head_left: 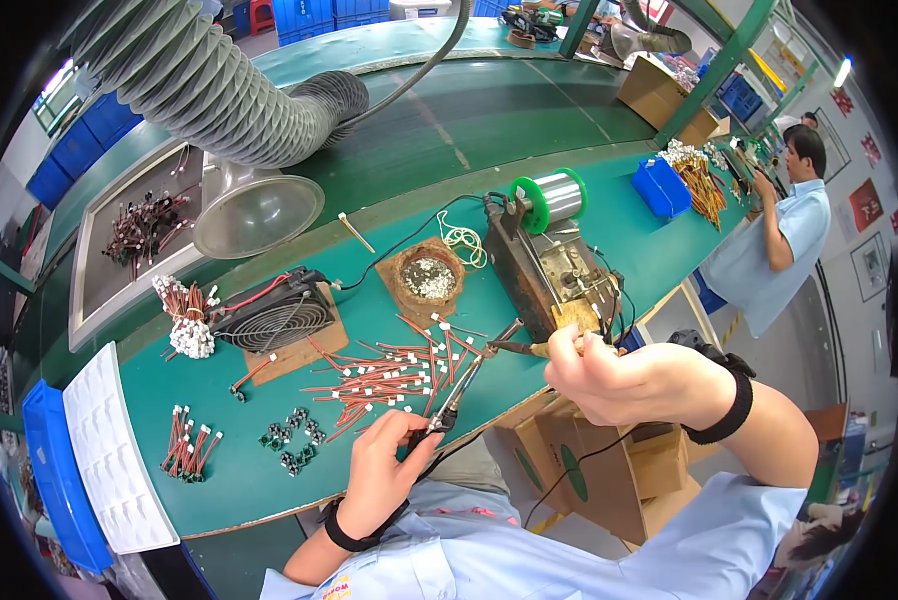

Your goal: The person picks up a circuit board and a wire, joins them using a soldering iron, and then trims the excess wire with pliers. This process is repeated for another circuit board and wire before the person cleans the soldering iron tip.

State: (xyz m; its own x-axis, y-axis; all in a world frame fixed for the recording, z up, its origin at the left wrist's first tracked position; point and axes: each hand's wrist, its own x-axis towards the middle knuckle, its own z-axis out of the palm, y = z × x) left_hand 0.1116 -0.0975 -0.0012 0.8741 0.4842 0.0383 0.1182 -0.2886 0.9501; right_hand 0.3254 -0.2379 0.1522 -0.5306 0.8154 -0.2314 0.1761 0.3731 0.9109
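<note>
My left hand (pixel 384 465) is closed round the dark lower end of a slim metal tool (pixel 472 378), which points up and to the right; its exact kind cannot be made out. My right hand (pixel 634 378) pinches what looks like a soldering iron (pixel 517 347). Its dark tip meets or crosses the metal tool near the upper end; contact is unclear. To the left of these tips lies a spread of red-brown wires (pixel 384 375) with white connectors. Beyond my left hand sit small circuit boards (pixel 294 440) and a bundle of short wires (pixel 189 445).
A solder spool (pixel 556 200) tops a metal soldering machine (pixel 549 275). Nearby are a round dish (pixel 429 275), a black fan (pixel 274 315) and a fume duct hood (pixel 259 212). A white tray (pixel 119 450) edges the left side. A co-worker (pixel 784 230) stands at the right.
</note>
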